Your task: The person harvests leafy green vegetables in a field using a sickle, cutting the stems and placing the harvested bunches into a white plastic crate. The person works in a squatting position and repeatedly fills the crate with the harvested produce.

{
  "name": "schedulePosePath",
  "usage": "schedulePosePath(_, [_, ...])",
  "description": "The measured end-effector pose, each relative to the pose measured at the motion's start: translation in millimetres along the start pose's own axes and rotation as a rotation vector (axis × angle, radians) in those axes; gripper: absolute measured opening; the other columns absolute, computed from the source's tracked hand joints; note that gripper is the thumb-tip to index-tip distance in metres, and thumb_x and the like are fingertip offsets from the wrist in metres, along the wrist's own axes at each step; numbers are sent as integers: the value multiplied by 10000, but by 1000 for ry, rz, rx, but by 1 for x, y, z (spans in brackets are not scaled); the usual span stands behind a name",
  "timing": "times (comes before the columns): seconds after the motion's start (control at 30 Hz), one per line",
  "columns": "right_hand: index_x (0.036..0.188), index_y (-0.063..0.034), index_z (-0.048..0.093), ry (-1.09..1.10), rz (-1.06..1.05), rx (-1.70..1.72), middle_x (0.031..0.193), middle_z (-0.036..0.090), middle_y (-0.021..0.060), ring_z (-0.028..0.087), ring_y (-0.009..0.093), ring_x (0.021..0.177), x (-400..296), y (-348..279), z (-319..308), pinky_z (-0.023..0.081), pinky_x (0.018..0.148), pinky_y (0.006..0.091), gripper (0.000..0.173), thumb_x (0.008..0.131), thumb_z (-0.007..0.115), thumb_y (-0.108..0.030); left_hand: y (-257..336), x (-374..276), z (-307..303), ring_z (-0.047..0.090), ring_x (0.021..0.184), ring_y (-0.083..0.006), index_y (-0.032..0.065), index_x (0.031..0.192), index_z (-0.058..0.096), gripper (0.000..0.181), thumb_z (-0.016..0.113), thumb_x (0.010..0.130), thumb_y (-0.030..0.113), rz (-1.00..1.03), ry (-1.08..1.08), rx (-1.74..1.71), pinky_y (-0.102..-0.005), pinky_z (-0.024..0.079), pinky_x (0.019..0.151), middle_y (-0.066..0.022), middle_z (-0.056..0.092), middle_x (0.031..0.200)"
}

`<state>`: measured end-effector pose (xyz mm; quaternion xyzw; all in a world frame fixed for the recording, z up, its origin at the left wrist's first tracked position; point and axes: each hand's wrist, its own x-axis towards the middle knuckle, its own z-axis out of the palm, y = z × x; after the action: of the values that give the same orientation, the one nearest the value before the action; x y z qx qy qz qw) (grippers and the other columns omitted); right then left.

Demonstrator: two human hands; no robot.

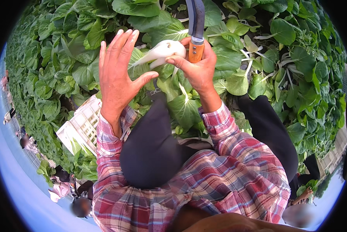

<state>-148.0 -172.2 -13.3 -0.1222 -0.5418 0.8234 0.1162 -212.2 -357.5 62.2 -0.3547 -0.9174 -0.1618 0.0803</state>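
My right hand [201,68] grips a sickle by its orange wooden handle [196,53], and the dark curved blade [196,20] points away from me. Between the thumb and fingers of the same hand is the white stem base of a bok choy plant [167,49], its cut end showing a small brown spot. The plant's leaves point away to the left and are partly hidden. My left hand [117,63] is raised beside the plant with fingers extended and thumb spread, holding nothing. Loose bok choy leaves [185,107] lie beneath my hands, between my legs.
A white plastic crate [88,116] with some greens stands to my left. Dense bok choy plants [45,75] spread around me, with detached leaves [289,66] on the ground at right. Other people are at the left edge; at lower right, another person's hand [306,192] holds greens.
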Motion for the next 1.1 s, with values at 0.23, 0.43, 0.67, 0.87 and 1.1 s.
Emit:
schedulePosePath(0.23, [1054, -5, 597, -22, 156, 100, 866, 692, 76, 553, 49, 532, 14, 1, -27, 421, 437, 188, 323, 891, 744, -242, -11, 19, 70, 574, 1061, -161, 5, 1303, 539, 670, 808, 691, 46, -464, -651, -1293, -304, 498, 896, -33, 594, 1170])
schedulePosePath(0.43, [903, 0, 607, 92, 388, -364, 724, 651, 120, 496, 131, 468, 69, 102, -75, 386, 436, 300, 515, 992, 500, -496, 10, 53, 46, 680, 875, -312, 89, 1183, 591, 536, 756, 673, 71, -64, -622, -429, -372, 539, 789, -115, 656, 1118])
schedulePosePath(0.67, [913, 17, 629, -214, 411, -885, 970, 664, 282, 623, 464, 925, 86, 158, -52, 474, 799, 513, 524, 979, 465, -476, -77, 134, 120, 671, 935, -354, 89, 1044, 595, 408, 733, 662, 51, 185, -545, 200, -449, 545, 762, -93, 430, 1505])
schedulePosePath(0.87, [921, 0, 565, -15, 177, -913, 803, 627, 284, 590, 495, 797, 99, 145, -65, 424, 696, 559, 494, 999, 459, -476, -136, 121, 116, 696, 856, -328, 124, 980, 630, 343, 697, 670, -6, 97, -453, 347, -446, 552, 689, -66, 348, 1555])
schedulePosePath(1.1, [929, 11, 595, 92, 250, -967, 781, 650, 242, 614, 448, 769, 133, 180, -44, 458, 703, 510, 540, 1002, 441, -502, -153, 88, 118, 690, 834, -327, 133, 1079, 639, 438, 733, 664, 27, -55, -335, 237, -443, 553, 702, -50, 404, 1497])
